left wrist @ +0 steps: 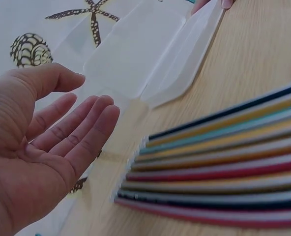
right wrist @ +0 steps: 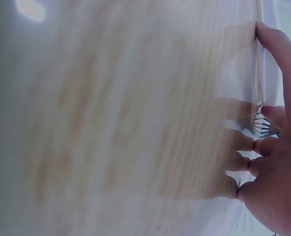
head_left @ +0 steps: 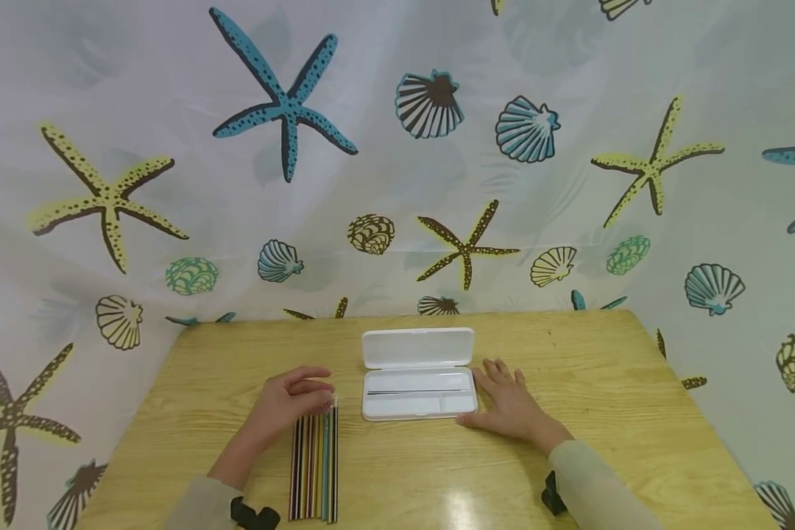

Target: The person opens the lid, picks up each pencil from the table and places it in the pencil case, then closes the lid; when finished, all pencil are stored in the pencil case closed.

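Observation:
A white pencil case [head_left: 397, 406] lies on the table with its lid [head_left: 417, 349] raised at the back. One thin, dark, pencil-like stick [head_left: 411, 391] lies lengthwise inside it. My right hand [head_left: 511, 403] rests at the case's right end, fingers spread, thumb by the front right corner. Left of the case, several colored pencils [head_left: 315, 464] lie side by side, pointing away from me. My left hand [head_left: 294, 397] hovers over their far ends. In the left wrist view its thumb and fingers [left wrist: 69, 129] are apart, with nothing between them.
The wooden table [head_left: 437, 478] has a glare spot near its front. Behind and beside it hangs a pale curtain [head_left: 371, 177] printed with starfish and shells.

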Demonstrator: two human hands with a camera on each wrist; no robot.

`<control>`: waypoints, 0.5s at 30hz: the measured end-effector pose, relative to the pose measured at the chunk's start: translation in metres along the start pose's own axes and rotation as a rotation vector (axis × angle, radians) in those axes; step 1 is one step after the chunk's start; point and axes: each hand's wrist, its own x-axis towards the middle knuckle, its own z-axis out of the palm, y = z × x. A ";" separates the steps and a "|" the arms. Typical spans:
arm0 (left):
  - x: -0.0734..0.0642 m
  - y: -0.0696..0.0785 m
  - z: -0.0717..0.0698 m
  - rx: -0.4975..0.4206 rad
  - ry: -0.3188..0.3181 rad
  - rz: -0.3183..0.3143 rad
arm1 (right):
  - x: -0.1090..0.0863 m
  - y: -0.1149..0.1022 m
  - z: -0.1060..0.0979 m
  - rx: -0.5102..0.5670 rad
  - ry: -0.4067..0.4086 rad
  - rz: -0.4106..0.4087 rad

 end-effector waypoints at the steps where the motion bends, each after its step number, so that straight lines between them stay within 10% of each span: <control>1: -0.003 -0.001 -0.004 -0.007 0.005 -0.012 | 0.000 0.000 -0.001 0.001 -0.003 0.001; 15: -0.040 -0.028 -0.039 -0.058 0.113 -0.113 | -0.001 -0.001 0.000 0.004 -0.009 0.001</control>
